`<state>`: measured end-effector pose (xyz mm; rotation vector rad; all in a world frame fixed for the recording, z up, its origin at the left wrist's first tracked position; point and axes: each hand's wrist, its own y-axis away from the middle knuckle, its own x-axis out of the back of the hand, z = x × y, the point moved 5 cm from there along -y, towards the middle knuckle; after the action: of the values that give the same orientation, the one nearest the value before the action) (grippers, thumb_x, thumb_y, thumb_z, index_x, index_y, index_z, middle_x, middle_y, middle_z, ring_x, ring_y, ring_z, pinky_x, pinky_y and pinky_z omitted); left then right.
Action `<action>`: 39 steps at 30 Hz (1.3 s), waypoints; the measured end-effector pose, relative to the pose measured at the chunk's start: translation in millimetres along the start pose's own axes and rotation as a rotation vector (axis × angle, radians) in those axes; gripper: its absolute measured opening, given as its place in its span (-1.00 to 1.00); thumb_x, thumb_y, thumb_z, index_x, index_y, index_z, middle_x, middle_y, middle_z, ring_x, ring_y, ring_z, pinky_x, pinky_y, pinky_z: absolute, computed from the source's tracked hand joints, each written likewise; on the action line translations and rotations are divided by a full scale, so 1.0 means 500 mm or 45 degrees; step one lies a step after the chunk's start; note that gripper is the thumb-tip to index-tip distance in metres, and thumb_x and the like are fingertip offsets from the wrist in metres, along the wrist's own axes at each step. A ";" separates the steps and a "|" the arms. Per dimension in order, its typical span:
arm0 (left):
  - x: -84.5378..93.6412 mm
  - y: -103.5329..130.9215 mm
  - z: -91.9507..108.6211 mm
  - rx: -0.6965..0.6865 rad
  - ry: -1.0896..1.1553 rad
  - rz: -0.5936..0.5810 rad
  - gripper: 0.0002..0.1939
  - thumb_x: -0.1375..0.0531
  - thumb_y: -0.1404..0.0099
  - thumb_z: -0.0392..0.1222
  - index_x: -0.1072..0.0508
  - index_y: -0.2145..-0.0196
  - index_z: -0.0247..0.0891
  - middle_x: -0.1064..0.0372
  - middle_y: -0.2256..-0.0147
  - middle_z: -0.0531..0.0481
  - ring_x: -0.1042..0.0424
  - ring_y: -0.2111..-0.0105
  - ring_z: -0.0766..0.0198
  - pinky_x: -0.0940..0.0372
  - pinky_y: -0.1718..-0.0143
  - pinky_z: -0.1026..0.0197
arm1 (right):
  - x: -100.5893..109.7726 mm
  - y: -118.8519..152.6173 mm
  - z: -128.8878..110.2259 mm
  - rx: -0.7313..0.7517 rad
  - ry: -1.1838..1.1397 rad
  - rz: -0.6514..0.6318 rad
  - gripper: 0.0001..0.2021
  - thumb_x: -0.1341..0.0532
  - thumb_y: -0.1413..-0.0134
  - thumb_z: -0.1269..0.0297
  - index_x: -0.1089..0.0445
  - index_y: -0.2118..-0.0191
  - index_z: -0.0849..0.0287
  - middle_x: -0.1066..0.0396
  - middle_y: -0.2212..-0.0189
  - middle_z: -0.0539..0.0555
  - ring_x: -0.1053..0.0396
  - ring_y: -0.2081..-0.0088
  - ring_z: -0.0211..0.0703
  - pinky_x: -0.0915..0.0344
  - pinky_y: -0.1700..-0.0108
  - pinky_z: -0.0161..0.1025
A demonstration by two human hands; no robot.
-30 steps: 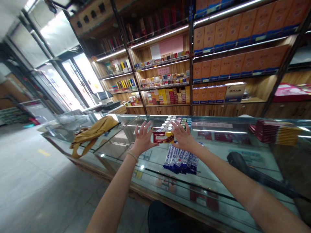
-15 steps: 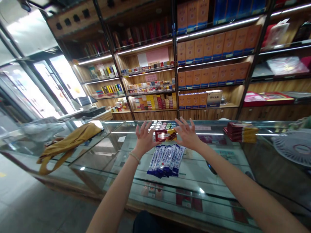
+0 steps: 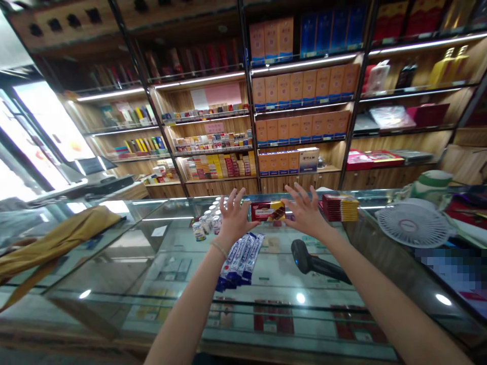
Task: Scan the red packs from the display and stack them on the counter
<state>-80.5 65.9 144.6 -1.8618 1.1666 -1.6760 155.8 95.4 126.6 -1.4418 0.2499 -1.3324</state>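
Between my two hands, a red and yellow box of chocolate wafers (image 3: 268,211) is held upright above the glass counter (image 3: 281,276). My left hand (image 3: 236,217) grips its left end, thumb below and the other fingers raised. At the right end, my right hand (image 3: 304,210) holds it the same way. Several blue and white snack packets (image 3: 240,261) lie fanned on the glass just below my left hand. A stack of similar red and yellow boxes (image 3: 340,207) stands beyond my right wrist. Several small bottles (image 3: 208,223) are grouped left of my left hand.
A black barcode scanner (image 3: 317,263) lies near my right forearm. Farther right are a white fan (image 3: 413,223) and a green and white container (image 3: 431,185). A mustard-coloured cloth item (image 3: 72,233) lies at left. Stocked shelves (image 3: 300,177) line the back wall.
My view has turned to the right. Both hands, still holding the wafer box, have moved right past the snack packets toward the stack of boxes. The bottles and scanner now show more fully.
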 end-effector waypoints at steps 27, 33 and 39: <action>-0.141 -0.040 0.144 0.184 0.178 -0.044 -0.34 -0.45 -0.11 0.07 -0.45 -0.12 -0.16 -0.11 -0.38 -0.39 -0.03 -0.41 -0.29 0.24 -0.37 -0.46 | -0.036 0.107 0.120 -0.110 0.058 -0.033 -0.44 -0.34 -0.08 0.09 -0.37 -0.18 0.16 -0.14 -0.41 0.24 0.11 -0.44 0.22 0.44 -0.44 0.34; -0.135 -0.020 0.163 0.204 0.124 -0.039 -0.21 -0.46 -0.11 -0.02 -0.35 -0.25 -0.21 -0.08 -0.39 -0.39 0.01 -0.42 -0.29 0.31 -0.39 -0.45 | -0.025 0.109 0.090 -0.058 0.069 -0.004 -0.44 -0.29 -0.09 0.10 -0.34 -0.19 0.21 -0.17 -0.39 0.27 0.10 -0.44 0.19 0.49 -0.45 0.31; -0.126 -0.014 0.189 0.178 0.110 -0.056 -0.02 -0.43 -0.14 0.03 -0.14 -0.41 -0.20 -0.02 -0.42 -0.41 0.04 -0.43 -0.29 0.36 -0.40 -0.44 | 0.002 0.100 0.059 -0.048 0.086 0.015 -0.44 -0.25 -0.13 0.05 -0.35 -0.19 0.23 -0.17 -0.39 0.29 0.06 -0.42 0.22 0.52 -0.45 0.32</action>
<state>14.2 95.4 89.1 -1.7573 1.0190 -1.8286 204.3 92.4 94.7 -1.4262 0.3294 -1.3746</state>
